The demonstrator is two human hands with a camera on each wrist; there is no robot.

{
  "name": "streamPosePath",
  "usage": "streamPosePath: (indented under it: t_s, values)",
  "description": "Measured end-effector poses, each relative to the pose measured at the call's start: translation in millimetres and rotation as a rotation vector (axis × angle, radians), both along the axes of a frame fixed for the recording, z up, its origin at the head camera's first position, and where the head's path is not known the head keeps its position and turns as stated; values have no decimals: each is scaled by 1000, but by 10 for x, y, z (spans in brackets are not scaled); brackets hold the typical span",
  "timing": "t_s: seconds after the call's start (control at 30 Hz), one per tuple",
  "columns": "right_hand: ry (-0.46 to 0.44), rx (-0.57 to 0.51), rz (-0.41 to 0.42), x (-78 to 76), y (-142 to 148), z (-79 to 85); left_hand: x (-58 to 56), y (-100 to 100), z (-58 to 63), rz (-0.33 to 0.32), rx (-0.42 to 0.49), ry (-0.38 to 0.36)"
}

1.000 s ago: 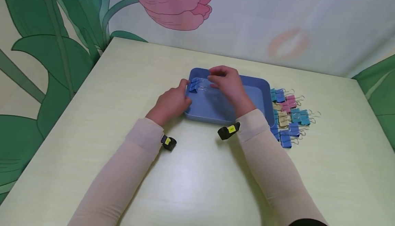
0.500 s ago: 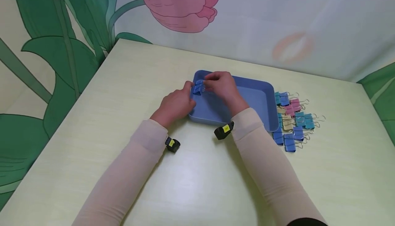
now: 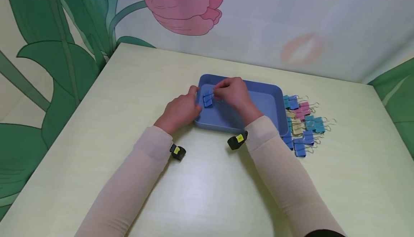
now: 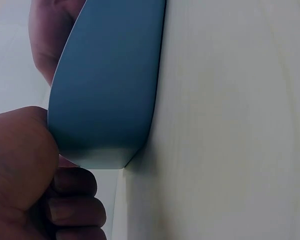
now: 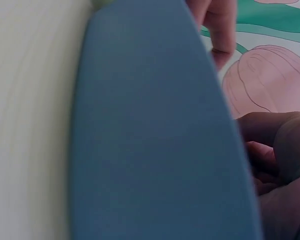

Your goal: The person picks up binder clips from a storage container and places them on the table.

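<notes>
In the head view, the left hand (image 3: 181,109) grips the left wall of a shallow blue tray (image 3: 275,104). Its thumb lies against the tray wall (image 4: 105,90) in the left wrist view, with other fingers curled below. Inside the tray near its left end is a blue binder clip (image 3: 208,99). The right hand (image 3: 235,94) reaches over the tray and pinches the clip's wire handle at its right side. Whether a second clip lies against it, I cannot tell. In the right wrist view, the tray wall hides the clip from the right-hand fingers (image 5: 265,130).
Against the tray's right side lies a loose pile of binder clips (image 3: 304,122) in teal, blue, pink and cream, wire handles pointing right. The pale table (image 3: 194,186) ends at a flower-printed backdrop (image 3: 258,24). Both wrists carry small black cameras (image 3: 237,141).
The right hand has come down and left to the blue clip and pinched it. The clip has shifted toward the near side of the tray. The left hand stays on the tray's left wall.
</notes>
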State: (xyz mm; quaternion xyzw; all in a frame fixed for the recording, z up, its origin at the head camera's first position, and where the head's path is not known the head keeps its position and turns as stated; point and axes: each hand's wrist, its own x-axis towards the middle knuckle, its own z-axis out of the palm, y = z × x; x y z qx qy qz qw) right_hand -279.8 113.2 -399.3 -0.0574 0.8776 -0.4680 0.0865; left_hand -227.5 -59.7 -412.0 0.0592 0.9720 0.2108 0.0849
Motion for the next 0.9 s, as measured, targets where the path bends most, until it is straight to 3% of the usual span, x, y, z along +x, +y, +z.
streamPosePath:
  t_s: [0.23,0.63,0.9]
  values:
    - [-3,-54,-2,108,262,125,-15,24,-39,-2,2,13]
    - [98,-160,-24,422,820,480,-38,35,-32,1,14,13]
    - [180,-103,-93,669,1276,625,-29,56,-26,1,17,-5]
